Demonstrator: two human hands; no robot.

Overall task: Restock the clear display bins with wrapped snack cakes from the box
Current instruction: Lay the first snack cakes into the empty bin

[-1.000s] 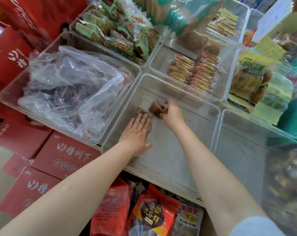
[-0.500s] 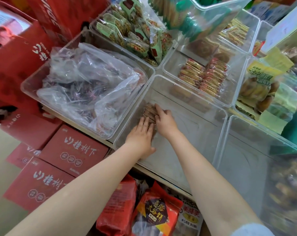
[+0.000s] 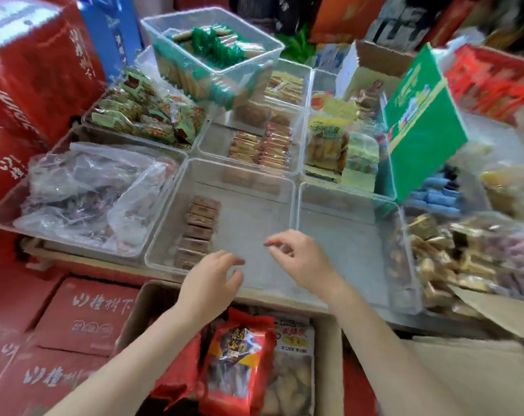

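Observation:
A row of several brown wrapped snack cakes (image 3: 199,229) lies along the left wall of a clear display bin (image 3: 254,181) in the middle of the table. My left hand (image 3: 209,283) hovers over the bin's near edge, fingers loosely curled, holding nothing. My right hand (image 3: 299,259) hangs above the bin's bare floor, fingers relaxed, also holding nothing. A second clear bin (image 3: 353,202) to the right holds nothing that I can see. A cardboard box (image 3: 489,304) of gold-wrapped cakes sits at the right edge.
A bin with a crumpled plastic bag (image 3: 89,190) stands left. Bins of green-wrapped (image 3: 146,115), orange-wrapped (image 3: 263,145) and yellow-wrapped snacks (image 3: 338,145) fill the back. A green carton (image 3: 420,124) stands at back right. Red cartons (image 3: 83,313) and a box of bagged snacks (image 3: 239,355) sit below the table.
Both hands have let go of the cakes and drawn back toward me, out of the bin. The view has tilted up and right. The row of cakes now lies uncovered.

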